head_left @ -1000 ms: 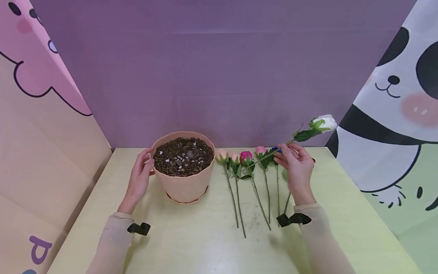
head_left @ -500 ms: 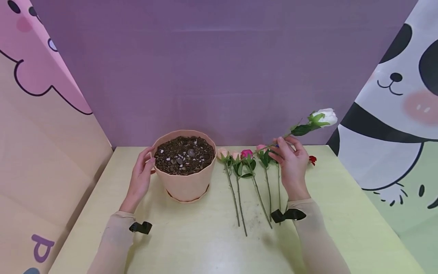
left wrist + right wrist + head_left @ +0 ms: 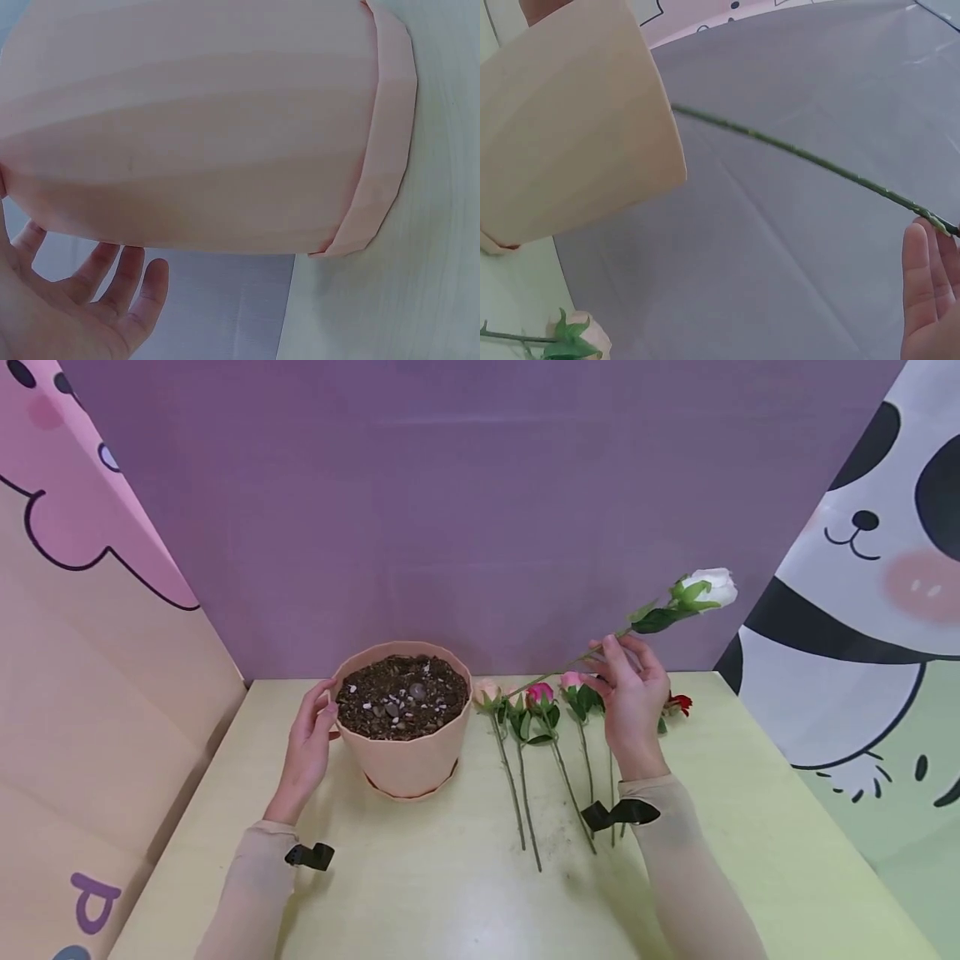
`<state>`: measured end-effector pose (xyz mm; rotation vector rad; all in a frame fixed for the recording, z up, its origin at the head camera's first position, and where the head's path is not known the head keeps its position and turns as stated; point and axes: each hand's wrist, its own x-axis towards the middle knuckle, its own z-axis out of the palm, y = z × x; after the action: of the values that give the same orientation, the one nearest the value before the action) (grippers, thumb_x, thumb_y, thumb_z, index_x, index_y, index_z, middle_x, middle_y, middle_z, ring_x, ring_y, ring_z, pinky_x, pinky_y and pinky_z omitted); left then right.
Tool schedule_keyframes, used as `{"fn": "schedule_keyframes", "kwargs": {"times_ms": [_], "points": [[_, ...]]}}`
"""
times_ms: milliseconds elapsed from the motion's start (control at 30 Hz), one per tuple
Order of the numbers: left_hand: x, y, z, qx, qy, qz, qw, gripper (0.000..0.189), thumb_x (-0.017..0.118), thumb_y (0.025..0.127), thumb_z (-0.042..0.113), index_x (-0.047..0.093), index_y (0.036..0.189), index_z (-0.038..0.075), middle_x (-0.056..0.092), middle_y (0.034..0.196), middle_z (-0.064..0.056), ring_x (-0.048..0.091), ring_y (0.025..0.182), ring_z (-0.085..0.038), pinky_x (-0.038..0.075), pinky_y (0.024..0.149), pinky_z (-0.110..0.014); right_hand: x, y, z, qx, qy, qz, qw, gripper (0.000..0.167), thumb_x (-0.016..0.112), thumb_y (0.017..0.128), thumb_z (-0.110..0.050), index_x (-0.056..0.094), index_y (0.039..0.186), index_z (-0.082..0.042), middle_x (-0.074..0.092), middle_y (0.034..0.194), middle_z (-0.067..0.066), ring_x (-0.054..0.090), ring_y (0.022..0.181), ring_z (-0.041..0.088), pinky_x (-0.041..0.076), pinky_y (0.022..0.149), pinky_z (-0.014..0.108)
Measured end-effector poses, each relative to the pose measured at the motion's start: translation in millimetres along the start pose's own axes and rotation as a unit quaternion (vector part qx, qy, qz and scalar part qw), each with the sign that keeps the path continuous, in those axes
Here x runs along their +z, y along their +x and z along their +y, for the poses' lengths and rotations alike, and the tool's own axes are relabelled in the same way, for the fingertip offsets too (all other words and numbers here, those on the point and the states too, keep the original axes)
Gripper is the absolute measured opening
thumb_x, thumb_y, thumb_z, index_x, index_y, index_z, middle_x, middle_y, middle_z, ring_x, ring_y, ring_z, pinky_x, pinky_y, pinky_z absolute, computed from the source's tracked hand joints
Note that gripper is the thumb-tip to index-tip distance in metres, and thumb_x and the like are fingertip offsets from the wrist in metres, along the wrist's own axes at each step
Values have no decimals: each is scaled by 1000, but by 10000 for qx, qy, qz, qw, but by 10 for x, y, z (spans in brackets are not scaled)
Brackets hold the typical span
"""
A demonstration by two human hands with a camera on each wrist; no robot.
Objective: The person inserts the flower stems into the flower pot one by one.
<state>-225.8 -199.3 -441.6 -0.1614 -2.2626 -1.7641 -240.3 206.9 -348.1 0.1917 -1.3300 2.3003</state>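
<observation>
A peach flowerpot [image 3: 408, 767] full of dark soil [image 3: 390, 693] and pebbles stands at the left of the table. My left hand [image 3: 306, 745] rests against its left side, thumb and fingers spread along the wall near the rim. Raised over the flower row, my right hand [image 3: 634, 714] pinches the stem of a white artificial rose [image 3: 708, 590] just below its leaves. The bloom points up and right; the green stem [image 3: 795, 150] slants down left toward the pot, and its lower end overlaps the pot's rim in the right wrist view.
Several artificial roses lie in a row right of the pot, among them a peach one [image 3: 487, 692], a magenta one [image 3: 539, 693] and a pink one [image 3: 572, 679]. A red flower [image 3: 681, 702] shows beyond the right hand. A purple backdrop [image 3: 480, 527] rises behind the table.
My right hand has moved up and slightly left with the white rose, its stem end now closer to the pot. The red flower has come into fuller view. The left hand stays at the pot.
</observation>
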Motion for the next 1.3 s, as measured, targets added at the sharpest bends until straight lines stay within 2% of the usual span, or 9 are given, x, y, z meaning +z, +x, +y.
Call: {"fn": "schedule_keyframes", "kwargs": {"times_ms": [300, 500, 600, 867, 1133, 1300], "points": [[15, -5, 9, -55, 58, 102, 9999, 50, 37, 116, 32, 39, 165, 20, 46, 160, -21, 52, 141, -39, 47, 110, -65, 197, 44, -41, -330, -74, -114, 9994, 7, 70, 103, -16, 70, 106, -10, 80, 93, 4, 80, 79, 16, 63, 65, 27], [13, -18, 2, -55, 91, 187, 9998, 49, 36, 116, 32, 40, 164, 21, 47, 159, -20, 53, 140, -36, 50, 106, -55, 361, 28, 6, -361, -381, -283, 9982, 7, 70, 104, -16, 71, 108, -11, 81, 94, 1, 80, 84, 15, 63, 66, 27], [14, -21, 0, -55, 73, 174, 9998, 50, 36, 116, 32, 40, 164, 21, 47, 160, -19, 53, 140, -36, 50, 105, -53, 445, 8, 50, -373, -466, -367, 9975, 7, 69, 104, -15, 71, 110, -12, 81, 95, 0, 80, 86, 15, 63, 66, 27], [31, -14, -9, -51, 18, 176, 9998, 50, 35, 116, 33, 39, 164, 21, 45, 160, -20, 51, 142, -38, 47, 109, -64, 639, -36, 234, -332, -638, -749, 9946, 11, 66, 106, -12, 71, 109, -20, 81, 97, -5, 79, 90, 12, 64, 69, 28], [38, -13, -7, 0, 17, 208, 9998, 49, 35, 116, 32, 41, 163, 21, 49, 157, -20, 53, 138, -35, 48, 107, -61, 818, -106, 404, -224, -659, -813, 9943, 13, 65, 106, -9, 71, 113, -18, 81, 96, -6, 79, 92, 14, 65, 73, 30], [45, -10, -4, -13, 30, 220, 9998, 49, 35, 116, 32, 41, 163, 22, 49, 157, -19, 55, 138, -34, 48, 107, -59, 966, -79, 502, -340, -773, -957, 9918, 14, 64, 106, -7, 71, 115, -15, 81, 96, -8, 79, 91, 13, 65, 74, 30]]}}
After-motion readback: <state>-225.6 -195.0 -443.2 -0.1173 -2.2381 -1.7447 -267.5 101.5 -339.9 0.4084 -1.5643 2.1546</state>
